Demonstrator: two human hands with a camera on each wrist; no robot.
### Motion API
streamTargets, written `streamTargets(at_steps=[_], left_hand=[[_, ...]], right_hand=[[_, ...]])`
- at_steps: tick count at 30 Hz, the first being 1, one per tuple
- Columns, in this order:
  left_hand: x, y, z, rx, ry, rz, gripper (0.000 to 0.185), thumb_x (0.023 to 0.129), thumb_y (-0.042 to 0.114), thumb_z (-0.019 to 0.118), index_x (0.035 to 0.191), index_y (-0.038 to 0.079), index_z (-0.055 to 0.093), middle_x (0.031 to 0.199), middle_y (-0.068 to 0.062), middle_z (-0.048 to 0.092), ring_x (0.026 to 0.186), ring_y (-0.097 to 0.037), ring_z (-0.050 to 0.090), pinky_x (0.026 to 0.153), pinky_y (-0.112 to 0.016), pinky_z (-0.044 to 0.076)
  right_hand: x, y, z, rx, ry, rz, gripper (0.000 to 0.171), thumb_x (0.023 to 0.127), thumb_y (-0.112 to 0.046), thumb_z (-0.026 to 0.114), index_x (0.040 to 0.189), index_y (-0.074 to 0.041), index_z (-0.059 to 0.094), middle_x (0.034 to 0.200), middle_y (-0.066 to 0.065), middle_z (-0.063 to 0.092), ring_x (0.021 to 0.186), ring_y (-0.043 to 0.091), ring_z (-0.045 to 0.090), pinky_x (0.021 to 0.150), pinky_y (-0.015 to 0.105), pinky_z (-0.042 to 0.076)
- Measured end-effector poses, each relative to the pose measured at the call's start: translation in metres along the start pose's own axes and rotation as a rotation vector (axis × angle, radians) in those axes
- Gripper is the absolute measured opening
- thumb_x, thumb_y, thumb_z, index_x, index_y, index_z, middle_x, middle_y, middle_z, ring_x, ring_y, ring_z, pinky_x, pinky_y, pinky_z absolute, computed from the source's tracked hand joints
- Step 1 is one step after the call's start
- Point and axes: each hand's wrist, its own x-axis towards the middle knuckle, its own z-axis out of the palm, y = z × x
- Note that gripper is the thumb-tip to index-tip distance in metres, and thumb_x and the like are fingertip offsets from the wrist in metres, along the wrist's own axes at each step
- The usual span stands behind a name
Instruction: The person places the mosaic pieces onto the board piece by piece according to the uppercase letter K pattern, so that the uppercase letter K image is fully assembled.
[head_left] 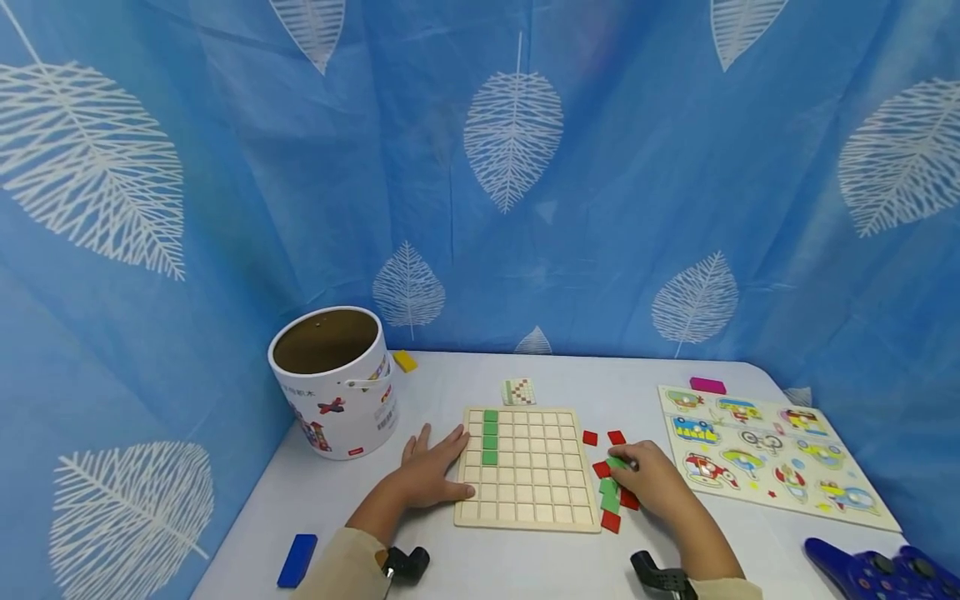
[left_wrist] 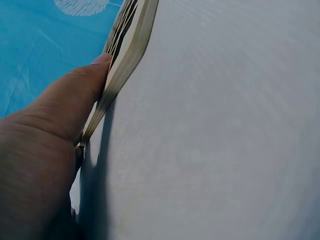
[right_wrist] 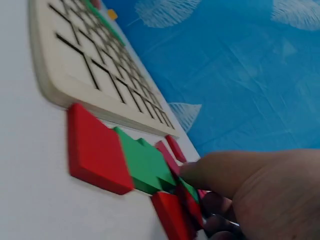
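A wooden grid board [head_left: 552,516] lies on the white table, with several green tiles [head_left: 490,443] in a column near its left side. My left hand [head_left: 427,472] rests at the board's left edge, fingers spread, the thumb on the rim in the left wrist view. To the right of the board, my right hand [head_left: 655,477] pinches a green tile [head_left: 617,463] between thumb and fingers, low over a loose pile. Red tiles [right_wrist: 97,155] and more green tiles [right_wrist: 142,162] lie around its fingertips. The undersides of the right fingers are partly hidden.
A small pattern card [head_left: 519,392] lies behind the board. At the back left stands a white bucket [head_left: 360,425], near a yellow block [head_left: 405,361]. A blue block [head_left: 297,560] is front left. On the right are a picture puzzle board [head_left: 780,462], a pink block [head_left: 708,385] and a blue game controller [head_left: 862,571].
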Motion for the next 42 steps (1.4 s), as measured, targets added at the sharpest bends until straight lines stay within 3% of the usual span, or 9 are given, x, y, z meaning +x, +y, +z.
streamTargets(at_steps=[4, 11, 15, 17, 22, 27, 32, 38, 42], left_hand=[[0.000, 0.000, 0.001, 0.001, 0.005, -0.006, 0.105, 0.082, 0.070, 0.076, 0.166, 0.026, 0.032, 0.175, 0.005, 0.022, 0.161, -0.049, -0.006, 0.126, -0.070, -0.003], [0.001, 0.001, 0.002, 0.001, 0.009, -0.001, 0.104, 0.083, 0.070, 0.075, 0.166, 0.026, 0.032, 0.175, 0.006, 0.022, 0.161, -0.049, -0.005, 0.126, -0.069, -0.003], [0.002, 0.001, 0.000, 0.005, 0.012, -0.002, 0.104, 0.083, 0.070, 0.076, 0.166, 0.026, 0.032, 0.175, 0.005, 0.022, 0.161, -0.049, -0.005, 0.126, -0.069, -0.003], [0.002, 0.001, 0.000, 0.009, 0.010, -0.006, 0.104, 0.083, 0.070, 0.076, 0.166, 0.026, 0.032, 0.175, 0.006, 0.022, 0.161, -0.049, -0.005, 0.126, -0.069, -0.003], [0.001, -0.003, -0.002, -0.005, 0.009, -0.010, 0.104, 0.082, 0.069, 0.076, 0.166, 0.026, 0.032, 0.175, 0.006, 0.022, 0.161, -0.048, -0.005, 0.126, -0.069, -0.003], [-0.001, -0.006, -0.001, 0.001, 0.005, 0.004, 0.103, 0.083, 0.071, 0.075, 0.166, 0.026, 0.032, 0.175, 0.005, 0.022, 0.160, -0.050, -0.005, 0.125, -0.071, -0.003], [0.000, -0.004, 0.002, -0.003, 0.008, 0.030, 0.104, 0.084, 0.071, 0.073, 0.166, 0.024, 0.032, 0.175, 0.003, 0.023, 0.160, -0.052, -0.005, 0.125, -0.072, -0.003], [-0.001, -0.001, 0.002, 0.007, 0.025, 0.027, 0.103, 0.084, 0.069, 0.075, 0.166, 0.023, 0.033, 0.175, 0.002, 0.025, 0.160, -0.052, -0.003, 0.125, -0.072, -0.001], [0.000, -0.001, 0.001, 0.003, 0.026, 0.032, 0.103, 0.084, 0.069, 0.075, 0.166, 0.024, 0.033, 0.175, 0.003, 0.025, 0.160, -0.051, -0.003, 0.125, -0.072, -0.001]], right_hand=[[0.001, 0.004, 0.000, -0.002, -0.008, -0.008, 0.033, 0.090, -0.013, 0.078, 0.123, -0.009, 0.076, 0.115, 0.010, 0.062, 0.097, 0.023, 0.055, 0.087, 0.044, 0.052], [0.001, 0.000, 0.004, -0.029, 0.070, 0.014, 0.030, 0.090, -0.015, 0.078, 0.119, -0.006, 0.075, 0.115, 0.014, 0.063, 0.099, 0.026, 0.058, 0.094, 0.053, 0.056], [0.000, -0.012, 0.004, 0.007, 0.137, 0.064, 0.038, 0.095, -0.023, 0.074, 0.127, -0.002, 0.071, 0.120, 0.019, 0.067, 0.102, 0.030, 0.060, 0.094, 0.054, 0.058], [0.001, -0.027, 0.009, 0.049, 0.168, 0.066, 0.040, 0.096, -0.024, 0.073, 0.130, -0.004, 0.070, 0.120, 0.016, 0.071, 0.098, 0.027, 0.062, 0.087, 0.046, 0.060], [0.000, -0.092, 0.048, 0.126, 0.150, -0.085, 0.030, 0.093, -0.022, 0.079, 0.121, -0.016, 0.075, 0.112, -0.001, 0.076, 0.088, 0.013, 0.064, 0.075, 0.033, 0.055], [0.000, -0.140, 0.091, 0.066, 0.029, -0.256, 0.013, 0.091, -0.023, 0.082, 0.102, -0.020, 0.076, 0.101, -0.008, 0.074, 0.089, 0.008, 0.063, 0.080, 0.035, 0.056], [-0.001, -0.153, 0.109, -0.064, 0.062, -0.313, 0.008, 0.087, -0.018, 0.084, 0.093, -0.018, 0.078, 0.090, -0.008, 0.067, 0.087, 0.011, 0.060, 0.076, 0.034, 0.054], [-0.002, -0.155, 0.111, -0.072, 0.029, -0.315, 0.008, 0.089, -0.020, 0.083, 0.096, -0.017, 0.081, 0.089, -0.009, 0.061, 0.081, 0.007, 0.055, 0.072, 0.028, 0.052], [-0.004, -0.154, 0.108, -0.088, 0.014, -0.340, 0.013, 0.091, -0.024, 0.081, 0.102, -0.016, 0.083, 0.094, -0.008, 0.065, 0.087, 0.009, 0.064, 0.079, 0.032, 0.058]])
